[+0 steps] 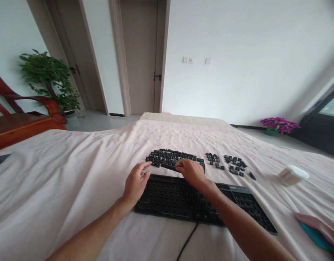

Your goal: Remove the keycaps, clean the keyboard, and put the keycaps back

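A black keyboard (183, 201) with its keycaps removed lies on a pale pink sheet in front of me. Behind it the removed black keycaps (167, 158) are laid out in rows, with smaller groups of keycaps (232, 163) to the right. My left hand (135, 183) rests at the keyboard's upper left corner, fingers curled and reaching toward the keycap rows. My right hand (191, 171) is over the right part of the laid-out keycaps, fingertips touching them. Whether either hand pinches a keycap is hidden by the fingers.
The sheet-covered table (74, 174) spreads wide on the left. A white tub of cotton swabs (292, 174) lies tipped at the right, and a pink and teal brush (316, 228) sits near the right edge. The keyboard cable (187, 243) runs toward me. A red wooden chair (22, 121) stands at left.
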The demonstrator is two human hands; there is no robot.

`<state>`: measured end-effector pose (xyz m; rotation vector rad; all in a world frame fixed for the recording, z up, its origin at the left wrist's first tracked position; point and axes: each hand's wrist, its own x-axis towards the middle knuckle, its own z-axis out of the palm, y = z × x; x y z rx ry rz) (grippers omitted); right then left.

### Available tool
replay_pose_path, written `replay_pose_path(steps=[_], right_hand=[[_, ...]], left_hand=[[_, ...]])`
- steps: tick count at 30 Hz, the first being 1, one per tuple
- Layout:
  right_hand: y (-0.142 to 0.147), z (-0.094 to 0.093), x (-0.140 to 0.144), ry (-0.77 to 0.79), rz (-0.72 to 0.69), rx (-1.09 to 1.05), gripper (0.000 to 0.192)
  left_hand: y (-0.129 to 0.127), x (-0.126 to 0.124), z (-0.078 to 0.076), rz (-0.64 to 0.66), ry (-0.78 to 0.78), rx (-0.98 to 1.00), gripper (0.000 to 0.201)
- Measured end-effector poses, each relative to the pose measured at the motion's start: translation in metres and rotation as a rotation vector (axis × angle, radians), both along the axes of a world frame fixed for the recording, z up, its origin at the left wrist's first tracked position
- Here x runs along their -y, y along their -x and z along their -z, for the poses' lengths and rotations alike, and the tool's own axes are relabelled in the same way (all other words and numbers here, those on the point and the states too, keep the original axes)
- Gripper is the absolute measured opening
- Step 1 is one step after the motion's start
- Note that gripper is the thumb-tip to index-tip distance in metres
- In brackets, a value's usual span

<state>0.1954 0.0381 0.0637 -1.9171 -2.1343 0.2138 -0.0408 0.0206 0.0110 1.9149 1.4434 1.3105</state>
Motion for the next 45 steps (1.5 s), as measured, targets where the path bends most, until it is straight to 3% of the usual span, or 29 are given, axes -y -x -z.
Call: replay_pose_path(steps=[6,16,22,29,36,39,45], right_hand=[[0.008,0.014,-0.012,0.039,-0.008,0.084,0.018],[0.007,0.019,-0.014,0.013,-0.017,0.136,0.021],[0.003,0.008,-0.005,-0.046,-0.012,0.105,0.026],[-0.041,-0.015,0.022,-0.004,0.015,0.047,0.027],[-0.083,-0.009,0.033,-0.039,0.098,0.122,0.026],[-0.072,-0.004,0.032,-0.065,0.030,0.115,0.025],[-0.024,0.002,0.014,-0.078,-0.088,0.177,0.022]], left_hand=[[0.011,-0.012,0.019,-0.009,0.135,0.072,0.027],[0.009,-0.009,0.014,0.018,0.139,-0.049,0.025],[0.008,-0.007,0.008,0.072,0.096,-0.249,0.024],[0.008,-0.002,0.006,0.040,0.050,-0.431,0.022],[0.005,0.004,0.008,-0.051,0.052,-0.553,0.024],[0.003,0.005,0.009,-0.075,0.079,-0.575,0.026],[0.003,0.006,0.009,-0.058,0.101,-0.554,0.027]])
